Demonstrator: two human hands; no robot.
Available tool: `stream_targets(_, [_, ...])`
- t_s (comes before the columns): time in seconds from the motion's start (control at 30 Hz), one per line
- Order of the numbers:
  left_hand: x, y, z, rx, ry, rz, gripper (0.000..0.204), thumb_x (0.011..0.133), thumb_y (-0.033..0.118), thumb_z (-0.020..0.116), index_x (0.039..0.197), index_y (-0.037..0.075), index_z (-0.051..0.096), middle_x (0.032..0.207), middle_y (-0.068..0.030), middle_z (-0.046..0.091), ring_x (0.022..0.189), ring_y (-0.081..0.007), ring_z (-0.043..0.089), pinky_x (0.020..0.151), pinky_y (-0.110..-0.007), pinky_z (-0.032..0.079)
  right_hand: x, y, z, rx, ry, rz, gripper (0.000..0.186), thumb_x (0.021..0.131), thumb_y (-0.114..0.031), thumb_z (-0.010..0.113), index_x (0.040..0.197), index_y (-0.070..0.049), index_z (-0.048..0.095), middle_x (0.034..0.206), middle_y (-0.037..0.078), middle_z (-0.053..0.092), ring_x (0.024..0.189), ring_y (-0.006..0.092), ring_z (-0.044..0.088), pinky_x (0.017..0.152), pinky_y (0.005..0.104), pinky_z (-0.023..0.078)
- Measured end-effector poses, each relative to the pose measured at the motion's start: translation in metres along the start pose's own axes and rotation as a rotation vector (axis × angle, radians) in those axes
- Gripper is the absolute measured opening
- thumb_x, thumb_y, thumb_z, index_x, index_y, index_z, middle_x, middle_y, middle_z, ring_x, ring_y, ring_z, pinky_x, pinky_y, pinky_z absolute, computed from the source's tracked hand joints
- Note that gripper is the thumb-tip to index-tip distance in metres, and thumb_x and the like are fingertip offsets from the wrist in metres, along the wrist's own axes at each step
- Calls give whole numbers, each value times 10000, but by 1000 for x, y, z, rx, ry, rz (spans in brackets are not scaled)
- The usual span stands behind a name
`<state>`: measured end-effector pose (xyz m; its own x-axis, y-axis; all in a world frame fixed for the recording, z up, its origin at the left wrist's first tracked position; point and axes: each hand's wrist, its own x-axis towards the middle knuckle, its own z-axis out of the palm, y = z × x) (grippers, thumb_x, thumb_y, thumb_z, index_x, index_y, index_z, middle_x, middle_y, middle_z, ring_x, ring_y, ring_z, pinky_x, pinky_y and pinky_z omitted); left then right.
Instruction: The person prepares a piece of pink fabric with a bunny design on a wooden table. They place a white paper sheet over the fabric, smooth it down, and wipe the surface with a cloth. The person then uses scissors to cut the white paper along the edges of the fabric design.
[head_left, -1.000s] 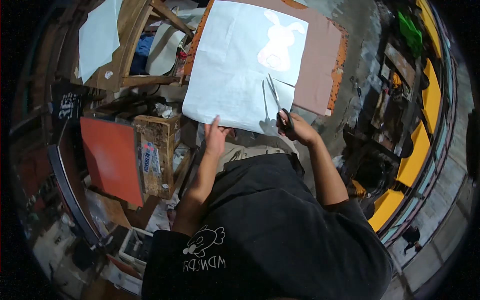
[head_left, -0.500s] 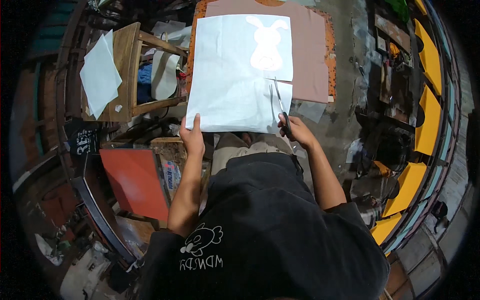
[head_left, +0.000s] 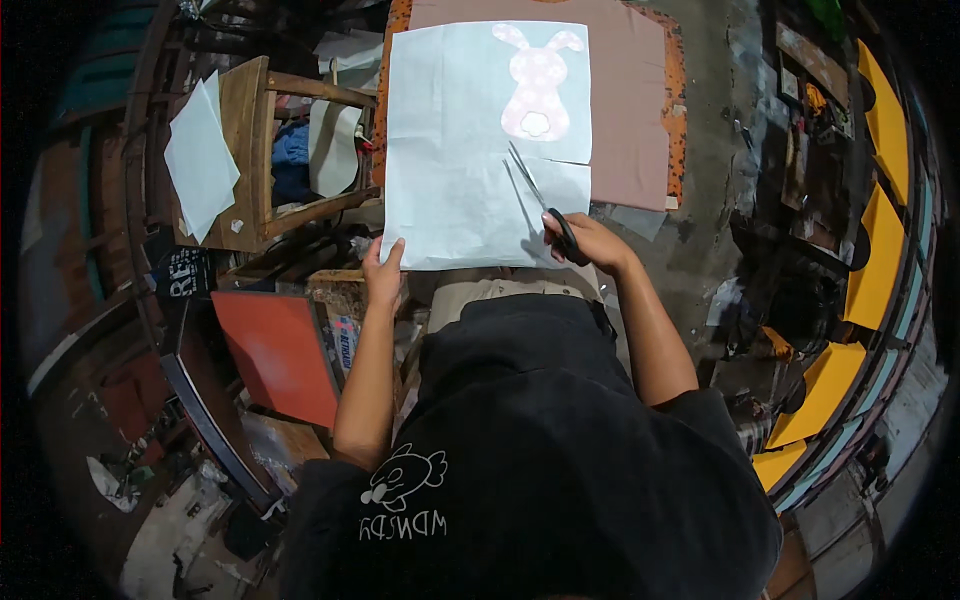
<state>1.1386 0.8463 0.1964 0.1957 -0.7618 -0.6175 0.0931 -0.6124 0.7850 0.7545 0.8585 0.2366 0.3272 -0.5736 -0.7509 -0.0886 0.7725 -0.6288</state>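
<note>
A large white sheet [head_left: 450, 190] lies in front of me with a pale pink, spotted bunny shape [head_left: 540, 85] at its upper right. My left hand [head_left: 382, 275] pinches the sheet's lower left corner. In my right hand [head_left: 597, 245] is a pair of scissors [head_left: 543, 200] with black handles; its blades are slightly parted and point up and left, over the sheet below the bunny, casting a shadow. A slit runs inward from the sheet's right edge, just under the bunny. Part of my right fingers is hidden behind the handles.
Under the sheet spreads a dusty-pink cloth [head_left: 630, 110] on an orange, dark-speckled board [head_left: 677, 150]. To the left, several white papers [head_left: 203, 155] rest on a wooden stool [head_left: 248, 150]. A red panel [head_left: 278, 355] leans nearer me. Yellow panels [head_left: 872, 260] line the right side.
The scissors have come out of the slit and moved left over the sheet, their blades now tilted up and left. My left hand keeps hold of the corner.
</note>
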Motion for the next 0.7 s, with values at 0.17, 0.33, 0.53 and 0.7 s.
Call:
stream_targets(0.17, [7,-4,-22,-20,-88,132,191,978,85,677,1146,4,633,1081,-68,704,943,-126,656,823,-294,532,15,-21,5,74,-93,42,611,944,-697,562,791,-107,612,588,-24,552,452,43,402,399,244,226])
stream_targets(0.33, [-4,25,-27,-150,-152,-53,184,987,76,658,1152,10,610,1106,-100,712,970,-169,696,816,-329,582,21,-12,23,122,-86,78,613,951,-686,561,783,-100,622,585,-22,556,441,45,405,393,241,230])
stream_targets(0.53, [6,39,-40,-106,-268,-126,197,994,66,636,1178,8,597,1138,-114,706,999,-182,700,851,-345,589,25,-4,47,128,4,48,635,940,-707,553,782,-96,629,586,-14,561,478,60,444,427,251,271])
stream_targets(0.7, [19,39,-46,-70,-363,-160,241,988,30,592,1227,-1,574,1158,-123,698,1032,-185,691,888,-347,581,34,-9,66,127,74,55,638,940,-708,549,763,-99,610,601,-3,566,518,81,471,462,263,310])
